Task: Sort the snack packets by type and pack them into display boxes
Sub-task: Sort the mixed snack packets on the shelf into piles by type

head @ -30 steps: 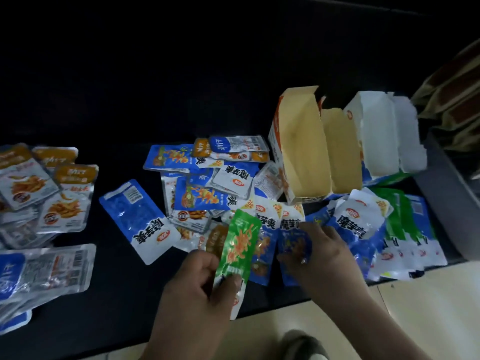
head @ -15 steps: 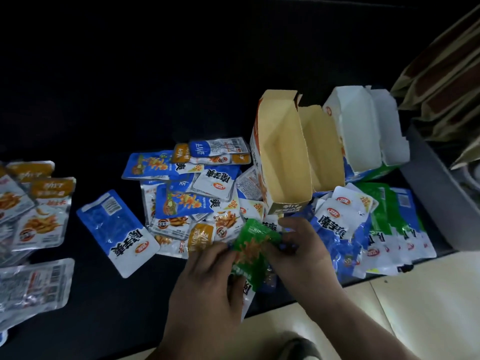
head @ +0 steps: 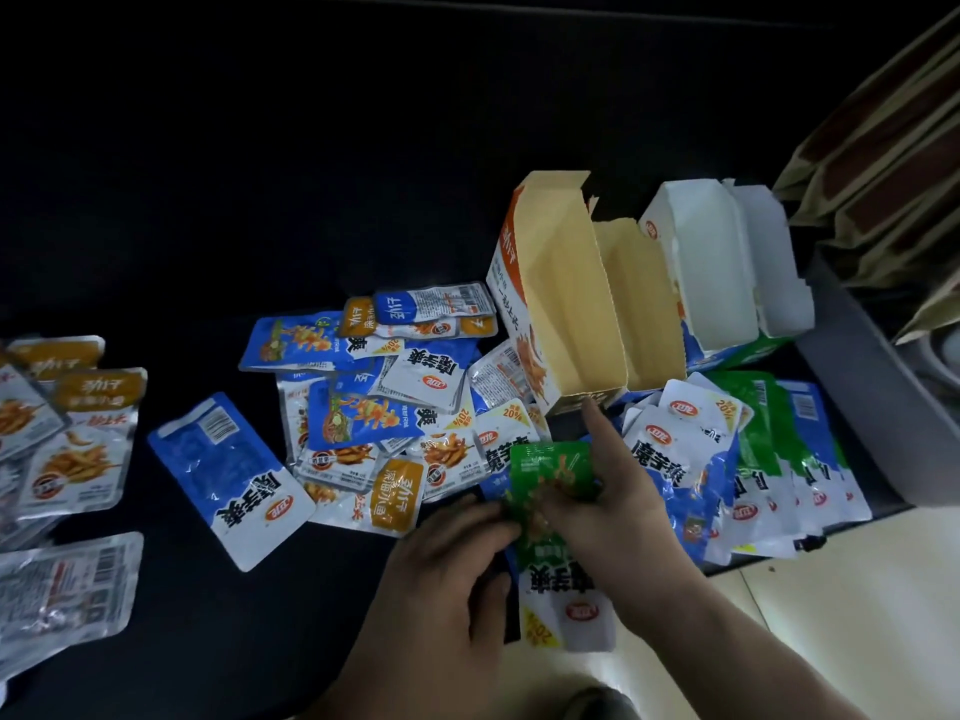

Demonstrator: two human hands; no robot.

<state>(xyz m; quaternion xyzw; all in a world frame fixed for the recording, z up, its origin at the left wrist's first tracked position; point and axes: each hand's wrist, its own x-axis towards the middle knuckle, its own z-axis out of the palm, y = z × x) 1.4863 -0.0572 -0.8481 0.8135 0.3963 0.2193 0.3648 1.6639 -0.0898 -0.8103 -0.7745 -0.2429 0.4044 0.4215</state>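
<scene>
Right of a pile of blue and white foil packets [head: 363, 407], the left hand [head: 441, 579], sole holder a second ago, now pinches the green foil snack packet [head: 553, 472] over the near edge of the dark desk [head: 234, 641] jointly with the right hand [head: 618, 517], likely passing it toward the open cardboard display boxes [head: 571, 314].

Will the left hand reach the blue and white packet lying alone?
Probably yes: the blue and white foil packet lies uncovered near the left hand, though it holds a green foil packet.
</scene>
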